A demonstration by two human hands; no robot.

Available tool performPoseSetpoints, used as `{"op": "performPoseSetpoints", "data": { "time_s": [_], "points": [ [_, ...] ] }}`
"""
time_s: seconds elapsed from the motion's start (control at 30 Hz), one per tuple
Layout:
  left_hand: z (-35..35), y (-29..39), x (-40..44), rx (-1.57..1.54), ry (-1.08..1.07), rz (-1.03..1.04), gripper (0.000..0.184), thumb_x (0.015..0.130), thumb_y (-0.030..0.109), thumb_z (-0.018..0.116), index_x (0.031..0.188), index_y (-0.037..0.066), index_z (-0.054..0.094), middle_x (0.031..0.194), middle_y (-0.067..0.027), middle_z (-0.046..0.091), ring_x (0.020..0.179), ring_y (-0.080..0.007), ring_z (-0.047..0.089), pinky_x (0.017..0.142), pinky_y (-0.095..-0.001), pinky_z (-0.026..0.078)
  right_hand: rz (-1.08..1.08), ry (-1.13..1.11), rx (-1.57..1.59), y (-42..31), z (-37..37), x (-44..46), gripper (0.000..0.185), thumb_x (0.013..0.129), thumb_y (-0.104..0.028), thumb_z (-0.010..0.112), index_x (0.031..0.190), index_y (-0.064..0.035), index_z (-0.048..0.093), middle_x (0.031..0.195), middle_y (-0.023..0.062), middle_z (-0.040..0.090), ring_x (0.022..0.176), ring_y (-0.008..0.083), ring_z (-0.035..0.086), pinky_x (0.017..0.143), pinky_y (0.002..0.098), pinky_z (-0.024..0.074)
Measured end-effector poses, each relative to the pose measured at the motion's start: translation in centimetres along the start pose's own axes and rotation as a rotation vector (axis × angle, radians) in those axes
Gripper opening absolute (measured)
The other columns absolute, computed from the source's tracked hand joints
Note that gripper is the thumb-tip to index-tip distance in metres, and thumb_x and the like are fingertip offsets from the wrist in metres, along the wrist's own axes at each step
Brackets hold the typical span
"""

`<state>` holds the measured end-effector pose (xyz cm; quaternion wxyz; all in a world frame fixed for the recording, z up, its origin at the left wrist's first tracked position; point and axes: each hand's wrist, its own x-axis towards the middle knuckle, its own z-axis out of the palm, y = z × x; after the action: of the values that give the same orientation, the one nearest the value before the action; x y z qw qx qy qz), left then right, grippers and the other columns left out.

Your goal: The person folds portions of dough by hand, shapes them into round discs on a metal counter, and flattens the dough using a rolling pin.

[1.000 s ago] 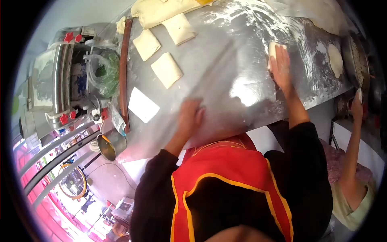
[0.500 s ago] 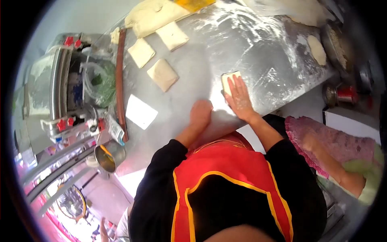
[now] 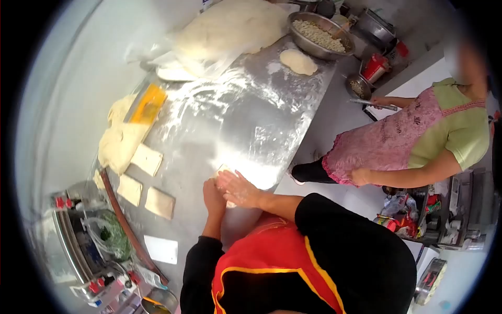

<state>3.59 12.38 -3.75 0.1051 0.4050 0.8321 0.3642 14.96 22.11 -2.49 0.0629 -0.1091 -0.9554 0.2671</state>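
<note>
My right hand (image 3: pixel 238 188) lies flat, fingers stretched, over a small piece of dough (image 3: pixel 225 168) at the near side of the steel table (image 3: pixel 193 157). Only the rims of that dough show around the hand. Right beside it, my left hand (image 3: pixel 212 194) is closed, its fingertips hidden against the dough and the other hand; whether it grips anything is hidden. Left of my hands are three folded dough squares: an upper one (image 3: pixel 147 159), a middle one (image 3: pixel 129 190) and a lower one (image 3: pixel 159 203). A white rectangle (image 3: pixel 160 249) lies below them.
A large dough mass (image 3: pixel 230 29) sits at the back, near a bowl of filling (image 3: pixel 320 36) and a flat dough round (image 3: pixel 298 62). A yellow scraper (image 3: pixel 148 103) rests by more dough (image 3: pixel 117 144). A brown rod (image 3: pixel 123 220) borders the left. A co-worker in a pink apron (image 3: pixel 381 136) stands right.
The view has swung right, bringing the co-worker and filling bowl more fully into sight. My left hand has come up against my right hand and the dough; the two were apart before.
</note>
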Motion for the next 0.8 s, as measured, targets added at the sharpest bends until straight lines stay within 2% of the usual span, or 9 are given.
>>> {"op": "performPoseSetpoints", "data": {
  "time_s": [0.07, 0.17, 0.27, 0.37, 0.47, 0.57, 0.67, 0.77, 0.8],
  "points": [
    [-1.4, 1.0, 0.6, -0.111, -0.131, -0.241, 0.019, 0.082, 0.015, 0.062, 0.092, 0.002, 0.053, 0.090, -0.0142, 0.053, 0.089, -0.0344, 0.052, 0.074, -0.0434, 0.043, 0.042, -0.068, 0.025, -0.7, -0.9, 0.3, 0.060, 0.094, -0.038, 0.043, 0.142, -0.0040, 0.033, 0.149, 0.0156, 0.029, 0.142, 0.0286, 0.019, 0.115, 0.0483, 0.0098],
    [-1.7, -1.4, 0.3, -0.159, -0.266, -0.179, 0.019, 0.085, 0.017, 0.061, 0.092, 0.003, 0.052, 0.092, -0.0136, 0.053, 0.091, -0.0331, 0.052, 0.074, -0.0424, 0.044, 0.055, -0.164, 0.072, -0.1, -1.5, 0.5, 0.062, 0.094, -0.043, 0.040, 0.142, -0.0039, 0.034, 0.151, 0.0145, 0.027, 0.143, 0.0270, 0.017, 0.116, 0.0458, 0.0049],
    [-3.4, 2.7, 0.1, 0.015, -0.104, -0.190, 0.029, 0.089, 0.020, 0.057, 0.111, 0.001, 0.054, 0.111, -0.0173, 0.055, 0.106, -0.0350, 0.051, 0.089, -0.0422, 0.043, -0.045, -0.128, 0.060, 0.1, -3.3, 1.4, 0.068, 0.094, -0.048, 0.038, 0.143, -0.0014, 0.031, 0.152, 0.0142, 0.025, 0.143, 0.0273, 0.015, 0.116, 0.0448, 0.0034],
    [0.2, -0.2, -1.9, 0.275, -0.038, 0.139, 0.049, 0.094, 0.024, 0.050, 0.134, -0.003, 0.041, 0.137, -0.0228, 0.041, 0.128, -0.0374, 0.038, 0.106, -0.0433, 0.031, -0.085, -0.110, 0.034, 0.8, -2.5, 1.7, 0.072, 0.094, -0.048, 0.038, 0.143, 0.0042, 0.027, 0.151, 0.0182, 0.024, 0.143, 0.0292, 0.015, 0.116, 0.0446, 0.0048],
    [-0.3, 1.4, -1.6, 0.495, -0.230, 0.126, 0.061, 0.096, 0.028, 0.045, 0.144, -0.004, 0.025, 0.150, -0.0247, 0.023, 0.139, -0.0378, 0.023, 0.113, -0.0446, 0.019, -0.115, -0.093, 0.040, 1.6, -2.1, 1.4, 0.073, 0.095, -0.047, 0.038, 0.143, 0.0062, 0.025, 0.151, 0.0211, 0.024, 0.143, 0.0301, 0.014, 0.116, 0.0448, 0.0070],
    [-1.3, 2.5, -0.8, 0.385, -0.303, 0.003, 0.060, 0.097, 0.030, 0.042, 0.143, -0.003, 0.027, 0.150, -0.0245, 0.022, 0.139, -0.0389, 0.019, 0.113, -0.0448, 0.018, -0.093, -0.115, 0.044, 1.3, -2.7, 1.6, 0.072, 0.095, -0.047, 0.039, 0.143, 0.0053, 0.027, 0.150, 0.0210, 0.025, 0.143, 0.0311, 0.016, 0.116, 0.0451, 0.0067],
    [-1.1, -2.6, 0.2, 0.350, -0.344, 0.240, 0.056, 0.096, 0.025, 0.045, 0.141, -0.004, 0.030, 0.145, -0.0248, 0.032, 0.134, -0.0370, 0.032, 0.109, -0.0433, 0.029, -0.069, -0.079, 0.125, 1.2, -2.9, 1.9, 0.062, 0.093, -0.041, 0.045, 0.133, 0.0053, 0.042, 0.142, 0.0213, 0.037, 0.138, 0.0324, 0.027, 0.114, 0.0441, 0.0184],
    [-2.9, -2.1, 0.3, -0.192, -0.143, -0.172, 0.045, 0.093, 0.019, 0.051, 0.130, -0.006, 0.042, 0.126, -0.0230, 0.051, 0.116, -0.0333, 0.053, 0.094, -0.0408, 0.044, -0.063, -0.109, 0.030, 3.1, -2.9, 3.8, 0.046, 0.089, -0.033, 0.049, 0.118, 0.0031, 0.053, 0.128, 0.0204, 0.051, 0.125, 0.0318, 0.044, 0.104, 0.0429, 0.0344],
    [-2.9, -0.7, 0.6, -0.135, 0.041, -0.142, 0.024, 0.090, 0.014, 0.058, 0.104, -0.005, 0.055, 0.094, -0.0134, 0.063, 0.081, -0.0229, 0.062, 0.069, -0.0335, 0.050, 0.323, 0.186, 0.358, 2.2, -3.8, 3.6, 0.030, 0.084, -0.022, 0.052, 0.102, 0.0011, 0.060, 0.110, 0.0178, 0.061, 0.107, 0.0311, 0.057, 0.091, 0.0418, 0.0455]
  ]
}}
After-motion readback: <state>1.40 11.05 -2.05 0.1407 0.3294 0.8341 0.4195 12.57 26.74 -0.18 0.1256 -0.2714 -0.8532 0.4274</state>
